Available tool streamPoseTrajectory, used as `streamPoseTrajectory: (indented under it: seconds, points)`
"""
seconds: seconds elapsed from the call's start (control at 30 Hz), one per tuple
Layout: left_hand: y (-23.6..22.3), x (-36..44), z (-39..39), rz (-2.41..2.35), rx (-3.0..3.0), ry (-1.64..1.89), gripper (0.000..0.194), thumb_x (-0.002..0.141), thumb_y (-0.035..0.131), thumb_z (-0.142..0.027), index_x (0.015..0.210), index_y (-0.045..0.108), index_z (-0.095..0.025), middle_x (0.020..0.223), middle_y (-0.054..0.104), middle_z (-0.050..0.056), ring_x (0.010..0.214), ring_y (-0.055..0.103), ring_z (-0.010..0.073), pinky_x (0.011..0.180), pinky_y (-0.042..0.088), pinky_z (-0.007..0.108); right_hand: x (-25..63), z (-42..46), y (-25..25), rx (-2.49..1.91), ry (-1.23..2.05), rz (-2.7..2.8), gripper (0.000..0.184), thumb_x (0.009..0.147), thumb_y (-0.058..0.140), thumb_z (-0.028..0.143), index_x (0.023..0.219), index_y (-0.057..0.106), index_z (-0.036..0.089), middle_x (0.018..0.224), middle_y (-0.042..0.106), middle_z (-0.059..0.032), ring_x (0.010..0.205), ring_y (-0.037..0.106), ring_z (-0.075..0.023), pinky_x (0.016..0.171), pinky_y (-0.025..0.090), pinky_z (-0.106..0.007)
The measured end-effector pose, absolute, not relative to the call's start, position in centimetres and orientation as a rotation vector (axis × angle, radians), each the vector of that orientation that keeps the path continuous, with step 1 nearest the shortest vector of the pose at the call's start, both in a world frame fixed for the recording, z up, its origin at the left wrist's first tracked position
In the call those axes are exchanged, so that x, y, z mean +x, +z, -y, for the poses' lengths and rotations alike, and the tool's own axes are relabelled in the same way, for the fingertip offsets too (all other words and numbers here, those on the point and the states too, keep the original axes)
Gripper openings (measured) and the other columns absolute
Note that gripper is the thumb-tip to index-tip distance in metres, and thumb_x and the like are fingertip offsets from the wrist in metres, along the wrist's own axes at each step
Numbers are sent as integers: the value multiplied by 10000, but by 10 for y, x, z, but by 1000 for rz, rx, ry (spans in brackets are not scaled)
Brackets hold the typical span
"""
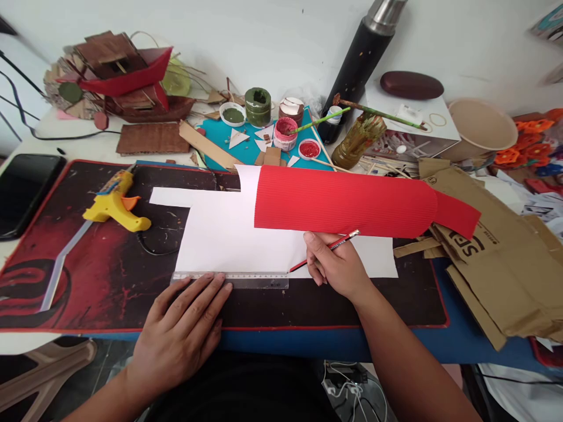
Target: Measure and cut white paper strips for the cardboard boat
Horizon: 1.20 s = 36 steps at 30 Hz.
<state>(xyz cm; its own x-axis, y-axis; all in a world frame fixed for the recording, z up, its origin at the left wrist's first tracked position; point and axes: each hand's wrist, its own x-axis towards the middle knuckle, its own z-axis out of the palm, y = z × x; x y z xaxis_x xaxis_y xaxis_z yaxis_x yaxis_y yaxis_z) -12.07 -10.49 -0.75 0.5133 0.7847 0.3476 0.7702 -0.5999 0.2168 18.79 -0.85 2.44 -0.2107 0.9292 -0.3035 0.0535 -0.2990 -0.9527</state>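
Note:
My left hand (pixel 187 325) lies flat with its fingers stretched over a clear plastic ruler (pixel 257 280). That ruler runs along the near edge of a white paper sheet (pixel 220 231). In my right hand (pixel 332 264) is a red and black pencil (pixel 325 251), tilted, its tip at the ruler's right end on the paper. Red corrugated paper (pixel 347 202) covers the upper right part of the white sheet, just beyond my right hand. A narrower red strip (pixel 460 212) sticks out at its right end.
A yellow glue gun (pixel 116 205) lies left on the dark mat (pixel 308 308). Folded cardboard (pixel 505 264) is at the right. Behind stand paint pots (pixel 258 107), a black flask (pixel 358 64) and a model boat (pixel 127 76). A phone (pixel 29 193) rests far left.

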Motion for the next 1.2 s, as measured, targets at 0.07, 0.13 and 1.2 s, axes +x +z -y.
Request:
streamPoseTrajectory:
  seconds: [0.07,0.13,1.2]
  points:
    - [-8,-121,105,-1390,2703,651,691,1052,617,-257,1713,417,-225,1488,725,113,1339,688,328,1306,351,519,188,9,24,-1340,1595,1224,602,1004,668,735,693,586,227,450,476,75,332,489,-99,384,345,-238]
    - [-8,-121,105,-1392,2701,651,690,1053,616,-262,1713,418,-230,1490,724,111,1338,689,328,1307,350,520,188,9,23,-1336,1593,1224,596,1007,664,735,702,586,229,444,479,75,331,488,-101,382,337,-237]
    - [-8,-120,105,-1400,2694,649,691,1059,598,-274,1720,403,-238,1480,732,111,1328,689,322,1312,337,505,192,7,18,-1314,1616,1114,628,972,690,756,649,590,226,410,435,79,297,457,-99,345,316,-227]
